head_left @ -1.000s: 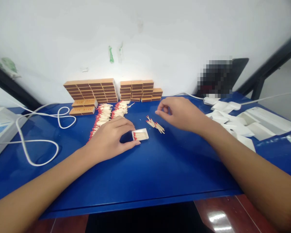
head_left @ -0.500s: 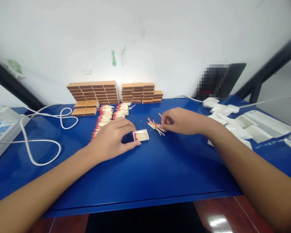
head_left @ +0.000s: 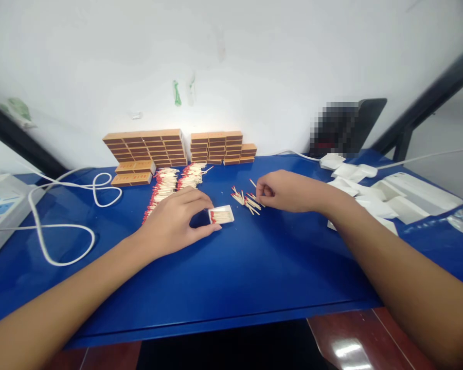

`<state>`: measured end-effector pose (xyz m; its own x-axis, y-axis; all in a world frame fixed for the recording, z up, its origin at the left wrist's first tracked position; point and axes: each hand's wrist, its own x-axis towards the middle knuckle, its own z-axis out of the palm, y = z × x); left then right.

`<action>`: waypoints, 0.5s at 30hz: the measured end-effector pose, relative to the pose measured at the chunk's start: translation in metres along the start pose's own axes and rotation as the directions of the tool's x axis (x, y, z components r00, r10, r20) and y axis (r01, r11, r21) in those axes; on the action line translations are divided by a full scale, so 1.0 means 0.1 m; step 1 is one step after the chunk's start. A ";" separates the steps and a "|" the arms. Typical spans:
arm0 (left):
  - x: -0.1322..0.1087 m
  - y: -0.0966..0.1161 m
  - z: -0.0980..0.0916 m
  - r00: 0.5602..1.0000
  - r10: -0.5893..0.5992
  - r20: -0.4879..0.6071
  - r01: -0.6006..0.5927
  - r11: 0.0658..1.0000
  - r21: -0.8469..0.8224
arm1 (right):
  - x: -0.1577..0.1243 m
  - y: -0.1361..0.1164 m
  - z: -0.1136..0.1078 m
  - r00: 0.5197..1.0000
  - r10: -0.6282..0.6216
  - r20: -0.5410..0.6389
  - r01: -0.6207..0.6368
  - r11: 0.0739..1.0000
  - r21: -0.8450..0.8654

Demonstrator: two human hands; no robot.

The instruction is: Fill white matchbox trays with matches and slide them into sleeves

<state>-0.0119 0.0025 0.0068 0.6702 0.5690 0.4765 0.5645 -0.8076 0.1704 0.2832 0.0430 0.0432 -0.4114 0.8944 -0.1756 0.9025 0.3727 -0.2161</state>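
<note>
A small white matchbox tray [head_left: 221, 215] lies on the blue table [head_left: 231, 277] with some red-tipped matches in it. My left hand [head_left: 177, 221] holds the tray's left end between thumb and fingers. Just right of the tray is a small loose heap of matches [head_left: 247, 200]. My right hand [head_left: 289, 191] rests at the right edge of that heap, its fingers curled and pinched at the matches; what they grip is hidden.
Two long rows of matches [head_left: 165, 186] lie behind my left hand. Stacked brown matchboxes [head_left: 146, 146] line the wall. White empty trays [head_left: 370, 195] are piled at the right. A white cable [head_left: 61, 205] loops at the left beside a white device [head_left: 0, 205].
My right hand came down from above the table to the loose heap of matches and pinched at it. The left hand has kept its hold on the tray.
</note>
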 end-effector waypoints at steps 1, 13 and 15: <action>0.00 0.00 0.00 1.000 -0.004 0.001 0.004 1.000 0.003 | 0.00 0.00 0.00 1.000 0.005 -0.008 -0.006 1.000 -0.014; 0.00 0.00 0.00 1.000 0.001 -0.007 0.000 1.000 0.012 | 0.00 0.00 -0.02 0.999 0.043 -0.009 -0.043 0.999 -0.034; 0.00 0.00 0.00 1.000 0.008 -0.011 -0.008 1.000 0.009 | 0.00 0.01 -0.02 0.999 0.050 -0.020 -0.051 0.998 -0.042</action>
<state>-0.0116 0.0025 0.0068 0.6692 0.5611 0.4871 0.5639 -0.8104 0.1588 0.2839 0.0443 0.0451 -0.3630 0.9167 -0.1673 0.9269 0.3367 -0.1661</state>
